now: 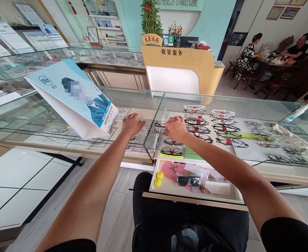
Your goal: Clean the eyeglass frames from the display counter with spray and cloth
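Note:
My left hand (133, 124) rests on the glass top of the display case, fingers spread, holding nothing, just right of a folded blue and white sign (77, 98). Over the glass to the right, my right hand (177, 128) has its fingers bent round a pair of eyeglasses (160, 127), whose frame sticks out on the left. Rows of eyeglasses (223, 127) lie beside and beyond this hand. Below it, an open drawer (236, 194) holds dark sunglasses (189, 180), two yellow round pieces (158, 179), pink papers and plastic packets.
A glass edge (154, 122) runs between my hands. Beyond the case stands a wooden counter (180, 59) with a plant (151, 21). Two people sit at a table (272, 61) at the far right. My legs are under the open drawer.

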Available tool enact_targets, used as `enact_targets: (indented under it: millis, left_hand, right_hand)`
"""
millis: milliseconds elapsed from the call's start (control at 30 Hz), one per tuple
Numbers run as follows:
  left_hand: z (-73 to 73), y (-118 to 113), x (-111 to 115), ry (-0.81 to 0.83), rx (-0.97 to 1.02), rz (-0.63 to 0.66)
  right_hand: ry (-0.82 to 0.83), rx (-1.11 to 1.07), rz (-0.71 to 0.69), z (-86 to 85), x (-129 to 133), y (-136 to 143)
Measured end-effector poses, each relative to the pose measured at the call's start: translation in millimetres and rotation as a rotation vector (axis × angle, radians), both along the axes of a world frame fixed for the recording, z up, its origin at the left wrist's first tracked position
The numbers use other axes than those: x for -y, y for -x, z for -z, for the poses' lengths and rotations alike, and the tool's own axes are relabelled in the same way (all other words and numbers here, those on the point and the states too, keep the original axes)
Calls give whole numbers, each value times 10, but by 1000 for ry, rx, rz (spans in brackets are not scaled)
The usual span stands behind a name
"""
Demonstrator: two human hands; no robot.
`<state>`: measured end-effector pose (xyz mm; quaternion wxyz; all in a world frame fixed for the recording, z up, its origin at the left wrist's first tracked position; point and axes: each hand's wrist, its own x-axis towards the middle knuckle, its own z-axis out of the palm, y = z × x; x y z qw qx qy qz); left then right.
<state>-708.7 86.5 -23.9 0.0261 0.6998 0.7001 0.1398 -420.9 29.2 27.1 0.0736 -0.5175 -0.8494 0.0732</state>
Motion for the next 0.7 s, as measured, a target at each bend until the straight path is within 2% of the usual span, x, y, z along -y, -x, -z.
enact_targets:
  millis: [133, 233, 300, 400, 500, 567, 633, 700]
  left_hand:
    - [-10, -7, 7, -1, -1, -5]
    - [-14, -18, 15, 4, 15, -14]
    - [-19, -31, 23, 3, 21, -25]
    - [-27, -48, 33, 4, 13, -23]
    - [-22, -52, 28, 14, 4, -19]
    - [-5, -47, 16, 3, 1, -23]
    - [19, -39, 1, -14, -3, -25]
    - [39, -29, -11, -24, -8, -27]
  right_hand:
    - [9, -16, 7, 14, -16, 8]
    - [-35, -82, 18, -54, 134, -8]
    - [-50, -156, -50, -103, 396, -49]
    - [110, -253, -316, -49, 979, -191]
    - [297, -272, -470, 255, 1478, -417]
    - [324, -204, -482, 561, 1583, -583]
    - [305, -142, -404, 874, 1467, -745]
    - [208, -97, -246, 1130, 1184, -906]
